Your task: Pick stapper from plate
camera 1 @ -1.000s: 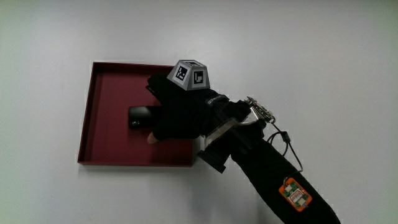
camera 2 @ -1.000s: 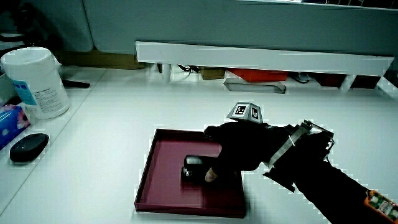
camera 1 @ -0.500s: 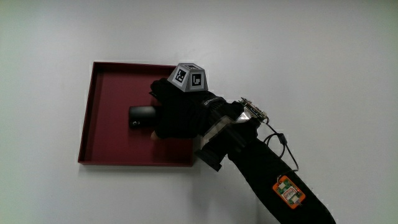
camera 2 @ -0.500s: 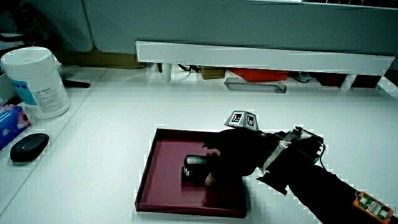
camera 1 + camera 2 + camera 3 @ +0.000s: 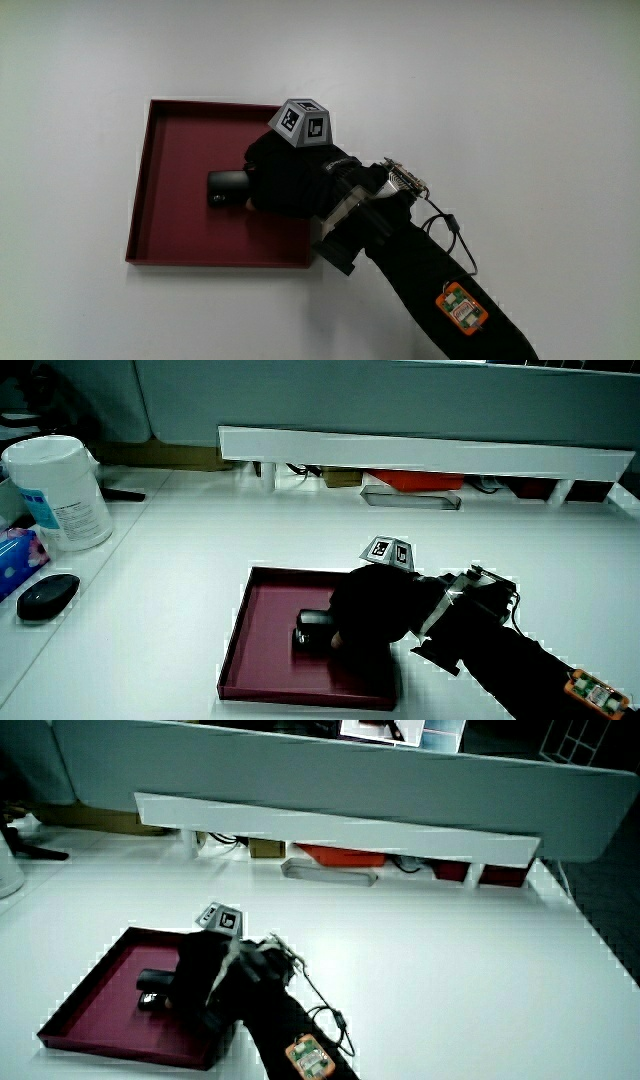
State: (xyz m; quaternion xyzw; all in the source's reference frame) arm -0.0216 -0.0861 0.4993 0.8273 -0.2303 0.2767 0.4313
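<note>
My gloved hand (image 5: 290,182) is over the shallow dark red square plate (image 5: 165,180) on the white counter (image 5: 500,100), fingers curled around one end of the small black stapler (image 5: 228,187). The stapler lies in the middle of the plate, apparently not lifted yet. As I judge it, the grasp is made; lifting it clear is what remains.
</note>
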